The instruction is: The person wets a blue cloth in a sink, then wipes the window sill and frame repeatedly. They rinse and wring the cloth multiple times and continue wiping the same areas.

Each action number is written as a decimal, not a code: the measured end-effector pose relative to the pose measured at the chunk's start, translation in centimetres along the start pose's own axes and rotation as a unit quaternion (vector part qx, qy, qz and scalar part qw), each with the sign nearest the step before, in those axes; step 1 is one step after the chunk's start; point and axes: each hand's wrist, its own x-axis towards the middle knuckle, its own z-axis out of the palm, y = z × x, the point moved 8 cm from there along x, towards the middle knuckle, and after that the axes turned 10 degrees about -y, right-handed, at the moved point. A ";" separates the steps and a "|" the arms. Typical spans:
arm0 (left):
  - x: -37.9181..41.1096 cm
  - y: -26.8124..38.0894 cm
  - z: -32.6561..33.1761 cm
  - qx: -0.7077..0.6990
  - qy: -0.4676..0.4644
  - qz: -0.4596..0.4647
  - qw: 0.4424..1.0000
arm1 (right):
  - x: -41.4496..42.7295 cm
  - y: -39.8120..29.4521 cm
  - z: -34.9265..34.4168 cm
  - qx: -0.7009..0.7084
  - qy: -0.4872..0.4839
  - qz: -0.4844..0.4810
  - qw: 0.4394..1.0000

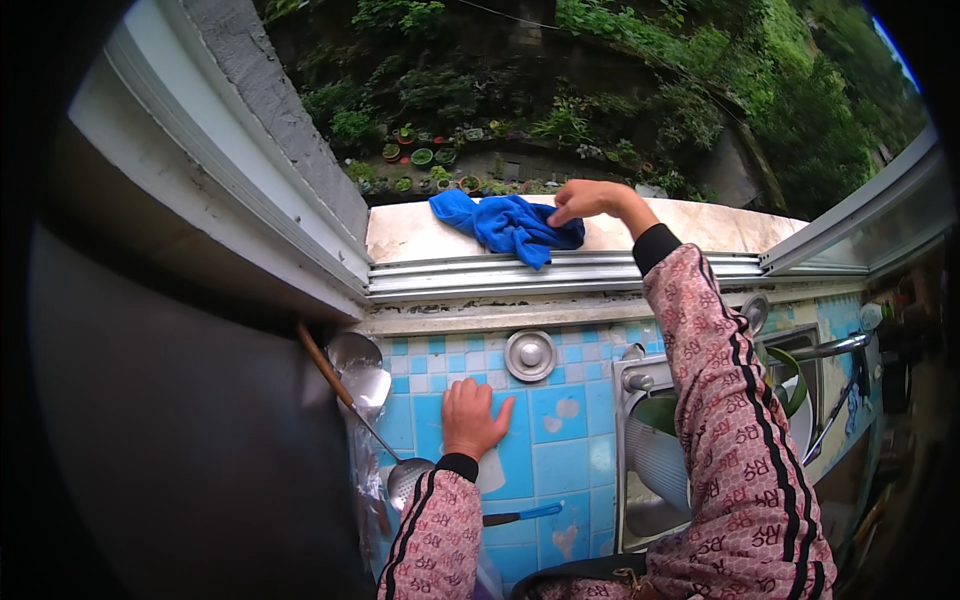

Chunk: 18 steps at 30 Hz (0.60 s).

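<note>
A crumpled blue cloth (510, 223) lies on the pale stone ledge (675, 225) outside the window, one corner hanging over the metal sliding track. At the cloth's right end, my right hand (589, 201) pinches its fabric between thumb and curled fingers. My left hand (472, 421) rests palm down on the blue tiled counter (562, 465), holding nothing, with the thumb spread from the fingers. Just behind that hand is a round metal sink strainer or lid (530, 355). A knife with a blue handle (540, 511) lies near my left sleeve, its blade partly covered.
A skimmer (409, 480) and a wooden-handled utensil (322, 364) lie left of my left hand. On the right, a steel sink (652, 517) holds a ribbed basin (656, 450), partly behind my right arm. Window track (465, 277) edges the counter; potted plants (421, 156) stand far below outside.
</note>
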 end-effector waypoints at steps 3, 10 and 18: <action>0.1 0.2 0.2 0.011 -0.021 -0.003 1.000 | 1.2 -0.3 -0.7 -0.052 0.150 -0.019 0.987; 0.1 0.0 -0.2 -0.008 0.014 0.010 1.000 | 2.1 0.7 -1.0 0.082 0.079 0.033 0.993; 0.0 0.1 -0.1 -0.006 0.015 0.012 1.000 | -4.1 -6.8 -7.6 0.527 0.146 -0.361 0.756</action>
